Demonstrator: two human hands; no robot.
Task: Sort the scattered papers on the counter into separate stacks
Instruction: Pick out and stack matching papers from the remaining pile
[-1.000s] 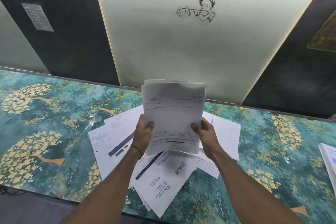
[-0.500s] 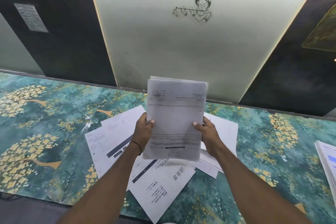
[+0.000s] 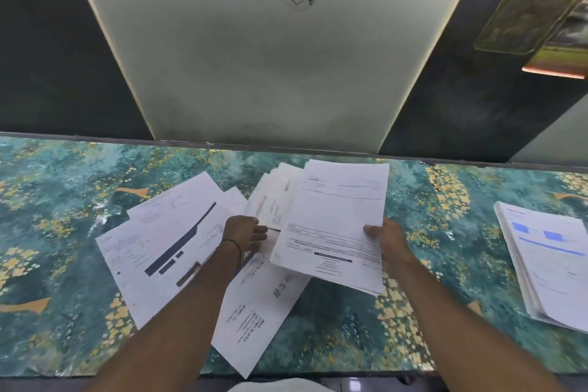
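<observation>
Counter (image 3: 63, 232), glossy teal with gold leaf print, fills the lower frame; flat white scattered papers (image 3: 165, 248) fan across centre-left, and a squared stack (image 3: 553, 264) lies far right. At centre the right hand (image 3: 393, 240) pinches a thin rectangular sheaf (image 3: 337, 216), while the left hand (image 3: 245, 232) hovers beside it, fingers slack.

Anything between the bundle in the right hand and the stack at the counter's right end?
Nothing visible. Between the bundle gripped by the right hand and the stack lies only bare patterned counter. The scattered papers lie to the left, off that path.
</observation>
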